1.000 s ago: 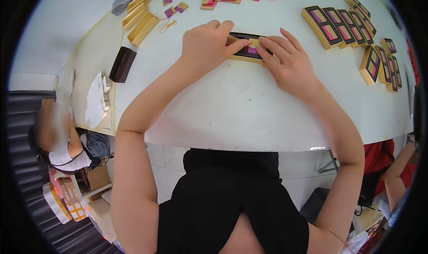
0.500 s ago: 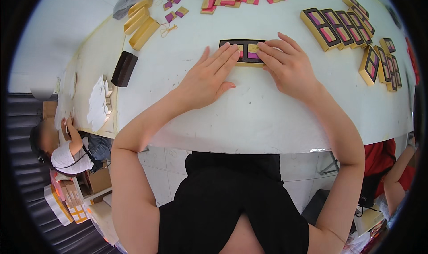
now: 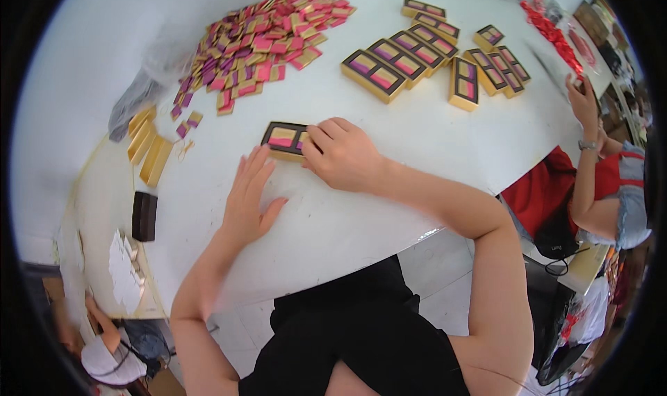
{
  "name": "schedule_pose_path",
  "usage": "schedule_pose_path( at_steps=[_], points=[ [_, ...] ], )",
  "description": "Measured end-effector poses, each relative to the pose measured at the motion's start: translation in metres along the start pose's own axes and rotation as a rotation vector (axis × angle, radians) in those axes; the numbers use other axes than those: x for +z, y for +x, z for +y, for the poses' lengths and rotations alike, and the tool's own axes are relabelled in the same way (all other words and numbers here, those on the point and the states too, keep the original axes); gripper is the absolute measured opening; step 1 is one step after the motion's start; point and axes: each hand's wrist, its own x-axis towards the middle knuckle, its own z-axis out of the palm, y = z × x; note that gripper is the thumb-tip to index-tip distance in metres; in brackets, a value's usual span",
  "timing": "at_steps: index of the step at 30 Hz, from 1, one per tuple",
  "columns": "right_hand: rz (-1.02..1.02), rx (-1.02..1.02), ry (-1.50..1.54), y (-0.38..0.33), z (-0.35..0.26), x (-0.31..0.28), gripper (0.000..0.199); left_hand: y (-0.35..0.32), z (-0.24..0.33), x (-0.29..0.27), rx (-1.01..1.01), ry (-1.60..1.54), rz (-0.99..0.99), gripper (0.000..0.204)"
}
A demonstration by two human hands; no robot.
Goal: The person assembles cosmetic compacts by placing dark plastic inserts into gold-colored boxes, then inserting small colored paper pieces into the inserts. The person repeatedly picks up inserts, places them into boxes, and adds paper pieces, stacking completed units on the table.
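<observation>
A gold box (image 3: 285,155) with a dark two-compartment insert lies on the white table in front of me. In its left compartment sits a flat pink-and-gold packet (image 3: 281,138); a purple-and-gold one shows partly in the right compartment. My right hand (image 3: 345,157) is closed over the box's right end, its fingers bent and covering that part. Beside the box's near left corner is my left hand (image 3: 246,200), fingers stretched out and thumb apart, holding nothing. Whether its fingertips touch the box I cannot tell.
Filled gold boxes (image 3: 375,76) stand in rows at the far right. A heap of small packets (image 3: 271,45) spreads behind. On the left are gold sleeves (image 3: 156,161), a dark insert (image 3: 144,216) and white card pieces (image 3: 127,274). Co-workers sit at both sides.
The view has turned rightward, showing more boxes and the co-worker there. My left fingers have come off the packets, and my right hand has curled over the box's right end.
</observation>
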Motion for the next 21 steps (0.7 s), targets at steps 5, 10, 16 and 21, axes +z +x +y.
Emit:
schedule_pose_path(
  at_steps=[5, 10, 16, 21],
  points=[
    [-0.012, 0.322, -0.533, -0.02, 0.05, -0.002, 0.037, -0.038, 0.01, -0.029, -0.023, 0.228, 0.063, 0.056],
    [0.057, 0.638, -0.541, -0.029, 0.113, 0.002, 0.034, -0.095, 0.023, -0.074, -0.168, 0.507, 0.08, 0.061],
    [-0.107, 0.838, -0.906, -0.066, 0.225, -0.023, 0.055, -0.146, -0.02, -0.15, -0.696, 0.762, 0.245, 0.073],
    [-0.049, 0.551, -0.882, -0.036, 0.182, -0.013, 0.052, -0.175, -0.061, -0.175, -0.94, 0.798, 0.118, 0.086]
  ],
)
